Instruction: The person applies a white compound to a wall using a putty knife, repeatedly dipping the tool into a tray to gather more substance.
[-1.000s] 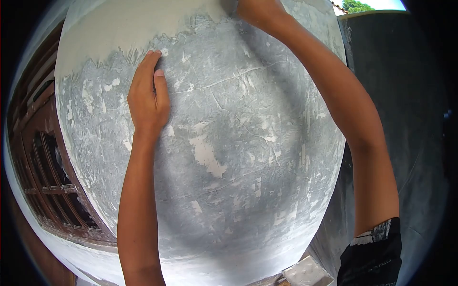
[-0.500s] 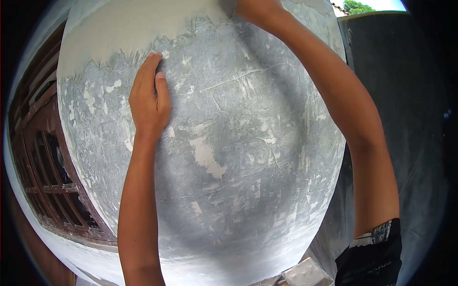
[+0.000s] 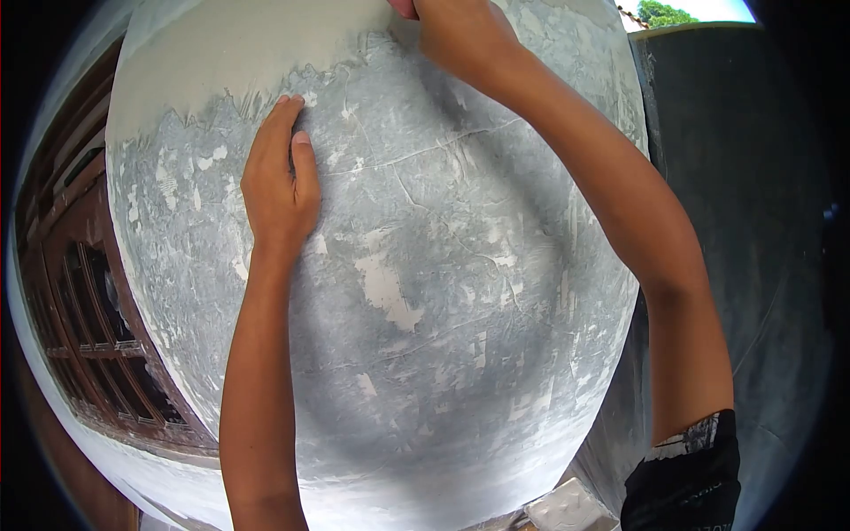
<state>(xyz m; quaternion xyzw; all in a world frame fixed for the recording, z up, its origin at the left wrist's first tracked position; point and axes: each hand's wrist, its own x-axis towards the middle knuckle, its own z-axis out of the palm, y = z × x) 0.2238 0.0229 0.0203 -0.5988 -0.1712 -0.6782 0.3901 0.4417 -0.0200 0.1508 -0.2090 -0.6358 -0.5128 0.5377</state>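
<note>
In front of me stands a grey wall (image 3: pixel 416 265) with pale patches and scratch lines. A smooth beige coat (image 3: pixel 230 53) covers its upper left part and ends in a ragged lower edge. My left hand (image 3: pixel 279 177) rests against the wall with its fingers stretched out, the tips just below that edge. At the top of the view, my right hand (image 3: pixel 465 40) is closed, its upper part cut off by the frame. A small pinkish bit (image 3: pixel 403 8) shows at its left side; what it belongs to cannot be made out.
A brown wooden window frame (image 3: pixel 106 327) with panes is on the left. To the right is a dark panel (image 3: pixel 735 177), with green leaves (image 3: pixel 664 13) above it. Low on the right lies a pale block-like thing (image 3: pixel 567 506).
My right hand has moved a little left and down along the beige coat's edge, and the pinkish bit has come into view. My left hand stays almost in place.
</note>
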